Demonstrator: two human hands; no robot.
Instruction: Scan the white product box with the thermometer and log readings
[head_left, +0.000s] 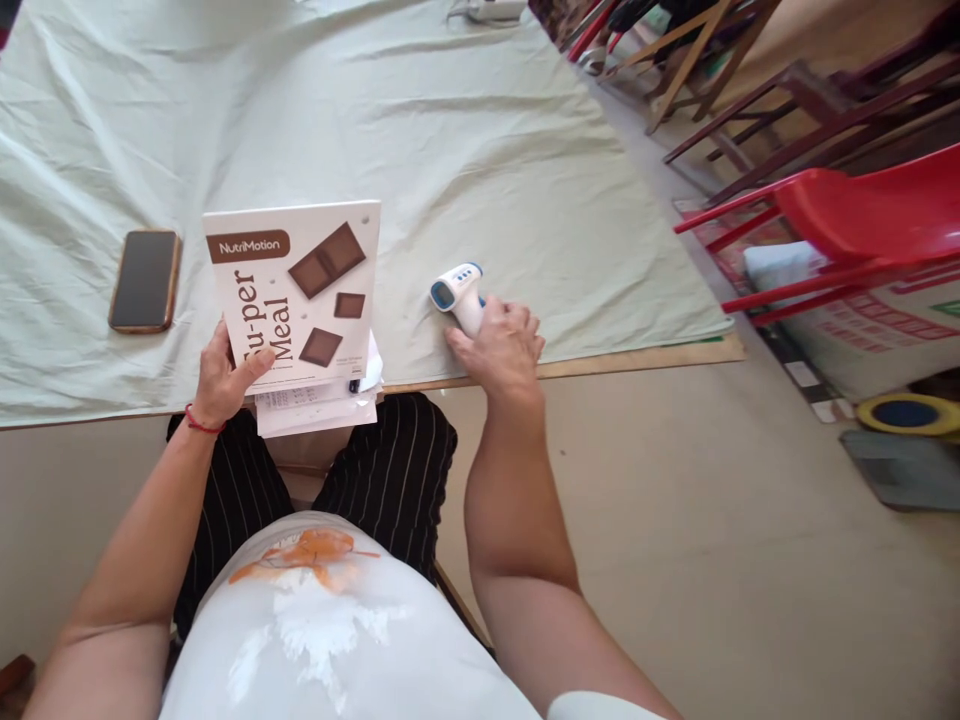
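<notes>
My left hand (223,376) grips the lower left corner of a white and brown NutriMotion meal box (330,325), thumb across its printed front. The box is held up at the table's near edge. Below it stick out some loose white papers (319,418); whether my fingers hold them too is hidden. To the right, my right hand (504,345) is closed around the handle of a white and blue infrared thermometer (456,290). Its small display end points to the left, and it is low over the tablecloth or resting on it.
A phone (145,281) in a brown case lies on the pale green tablecloth (465,140), left of the box. At the far edge is a white object (496,10), partly cut off. A red plastic chair (870,215) and dark wooden furniture (817,110) stand to the right.
</notes>
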